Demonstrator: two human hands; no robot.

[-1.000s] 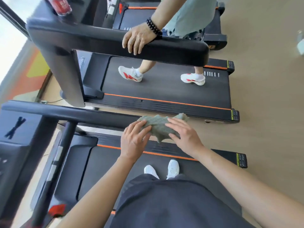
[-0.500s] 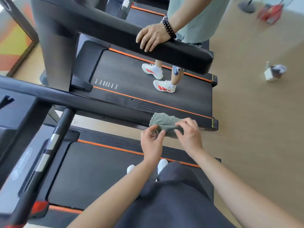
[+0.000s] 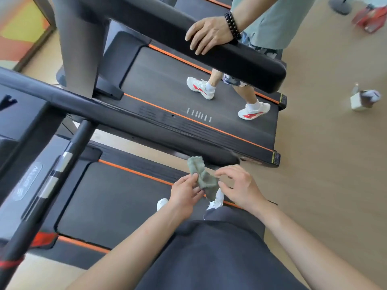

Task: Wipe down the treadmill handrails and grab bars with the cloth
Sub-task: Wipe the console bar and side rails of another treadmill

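**Two hands at one crumpled cloth over the near treadmill**

The grey-green cloth (image 3: 202,176) hangs bunched in the air above the right edge of the near treadmill's belt (image 3: 115,195), over the orange stripe. Its upper tip lies close to the free end of the long handrail (image 3: 109,114); whether the two touch cannot be told.

The left hand (image 3: 184,195) pinches the cloth's left side between its thumb and curled fingers. The right hand (image 3: 240,189) is just beside the cloth, with its fingers loosely curved and its thumb and forefinger apart. The thumb tip is at the cloth's right edge, with no firm hold to be seen.

The thin grab bar (image 3: 77,139), with its silver bands, slants down from the handrail toward the lower left corner.

On the far treadmill (image 3: 167,91) another person walks in white shoes, with a hand (image 3: 209,36) resting on that machine's rail.
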